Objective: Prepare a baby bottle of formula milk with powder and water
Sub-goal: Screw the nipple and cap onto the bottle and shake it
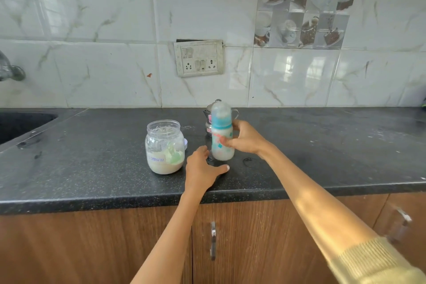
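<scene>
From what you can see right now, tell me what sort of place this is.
Most likely a home kitchen. A dark stone counter runs under a marble-tiled wall with food-picture tiles, a sink with a tap sits at the left, and wooden cabinets lie below.

right hand (245, 137) curled in a grip, arm outstretched; left hand (202, 169) flat, fingers straight.

Baby bottle (222, 136) motion-blurred; steel pot (208, 120) mostly hidden behind it; tap (10, 69) cut off left.
</scene>
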Available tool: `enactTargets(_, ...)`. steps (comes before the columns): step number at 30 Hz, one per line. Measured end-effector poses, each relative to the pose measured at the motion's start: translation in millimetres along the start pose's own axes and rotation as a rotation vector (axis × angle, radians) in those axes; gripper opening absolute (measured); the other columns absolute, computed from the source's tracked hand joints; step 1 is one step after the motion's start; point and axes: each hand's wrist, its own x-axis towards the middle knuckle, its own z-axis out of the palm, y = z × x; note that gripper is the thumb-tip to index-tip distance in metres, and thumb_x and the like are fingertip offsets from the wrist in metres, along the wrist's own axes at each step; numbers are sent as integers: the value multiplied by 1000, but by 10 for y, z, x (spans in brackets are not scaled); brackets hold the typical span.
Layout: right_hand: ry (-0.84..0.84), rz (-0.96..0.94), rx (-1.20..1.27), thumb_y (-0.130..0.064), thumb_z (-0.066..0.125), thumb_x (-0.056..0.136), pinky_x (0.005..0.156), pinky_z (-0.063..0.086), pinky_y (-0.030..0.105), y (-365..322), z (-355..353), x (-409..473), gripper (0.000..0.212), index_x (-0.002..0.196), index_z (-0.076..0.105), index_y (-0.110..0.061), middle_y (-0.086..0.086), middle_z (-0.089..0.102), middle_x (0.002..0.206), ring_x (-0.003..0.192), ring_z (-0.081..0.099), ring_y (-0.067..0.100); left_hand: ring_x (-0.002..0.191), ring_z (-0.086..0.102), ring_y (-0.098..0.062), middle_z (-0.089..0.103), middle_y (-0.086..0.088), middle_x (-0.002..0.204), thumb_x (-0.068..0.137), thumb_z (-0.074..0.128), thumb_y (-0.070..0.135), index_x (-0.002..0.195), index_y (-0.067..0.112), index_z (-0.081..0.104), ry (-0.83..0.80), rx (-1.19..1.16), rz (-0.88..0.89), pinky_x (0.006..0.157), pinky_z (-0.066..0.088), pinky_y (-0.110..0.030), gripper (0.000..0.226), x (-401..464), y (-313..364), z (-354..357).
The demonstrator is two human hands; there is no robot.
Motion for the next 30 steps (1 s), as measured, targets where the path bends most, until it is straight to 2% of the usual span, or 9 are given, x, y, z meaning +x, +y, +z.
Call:
enactTargets(3, -39, 29, 22, -13, 67, 85, 89, 42, 24, 91, 42, -63, 46, 128, 52, -10, 2, 58, 128, 111, 49, 6, 119, 54, -21, 56, -9, 131, 67, 82, 27, 132, 6, 44, -1, -1, 3, 95, 45, -31, 78, 0, 7, -2)
enactTargets(8, -64, 47, 92, -14, 66, 86, 96, 45, 31, 212, 84, -110, 46, 129, 51, -13, 0, 57, 131, 122, 50, 14, 114, 58, -17, 62, -3, 124, 73, 78, 23, 125, 14, 53, -25, -48, 56, 93, 45, -26, 58, -20, 14, -18)
enactTargets(11, -63, 35, 210, -10, 64, 86, 85, 49, 19, 264, 112, -145, 45, 128, 51, -16, -10, 56, 122, 115, 50, 7, 114, 58, -17, 61, -3, 125, 76, 74, 22, 126, 15, 54, -27, -39, 54, 95, 45, -28, 54, -16, 31, -24)
enactTargets(15, 81, 47, 297, -11, 71, 81, 74, 52, 11, 397, 220, -254, 57, 131, 45, -15, -7, 53, 122, 106, 56, 6, 116, 57, -18, 60, -4, 127, 79, 71, 21, 128, 14, 53, -23, -6, 59, 96, 44, -30, 52, -14, 34, -10)
enactTargets(17, 180, 42, 270, -15, 74, 78, 69, 52, 13, 426, 271, -281, 52, 124, 49, -14, -6, 54, 116, 102, 59, 10, 115, 57, -18, 60, -4, 127, 79, 72, 21, 128, 14, 53, -15, -6, 57, 96, 44, -30, 52, -13, 32, -13)
enactTargets(20, 197, 59, 159, -21, 78, 74, 79, 50, 18, 445, 296, -286, 51, 118, 52, -16, -3, 58, 116, 104, 58, 12, 117, 56, -19, 60, -5, 128, 79, 72, 20, 129, 14, 52, -29, -12, 46, 99, 45, -33, 54, -5, 14, -34)
enactTargets(26, 189, 89, 155, -21, 83, 67, 95, 51, 38, 471, 286, -296, 61, 121, 55, -13, 3, 59, 126, 113, 60, 21, 119, 55, -18, 59, -5, 129, 82, 68, 11, 130, 13, 51, -62, -30, 36, 98, 42, -28, 50, 17, -2, -58)
enactTargets(28, 189, 97, 164, -19, 83, 67, 92, 51, 34, 466, 281, -300, 59, 120, 56, -13, 4, 60, 126, 113, 61, 21, 120, 54, -18, 58, -5, 130, 83, 67, 9, 130, 13, 51, -61, -33, 24, 99, 42, -30, 50, 15, 7, -57)
enactTargets(30, 188, 99, 188, -15, 83, 68, 84, 51, 24, 463, 275, -303, 56, 118, 58, -12, 5, 61, 125, 112, 62, 21, 121, 54, -19, 58, -5, 131, 83, 66, 8, 131, 12, 50, -61, -32, 13, 100, 42, -30, 51, 14, 18, -57)
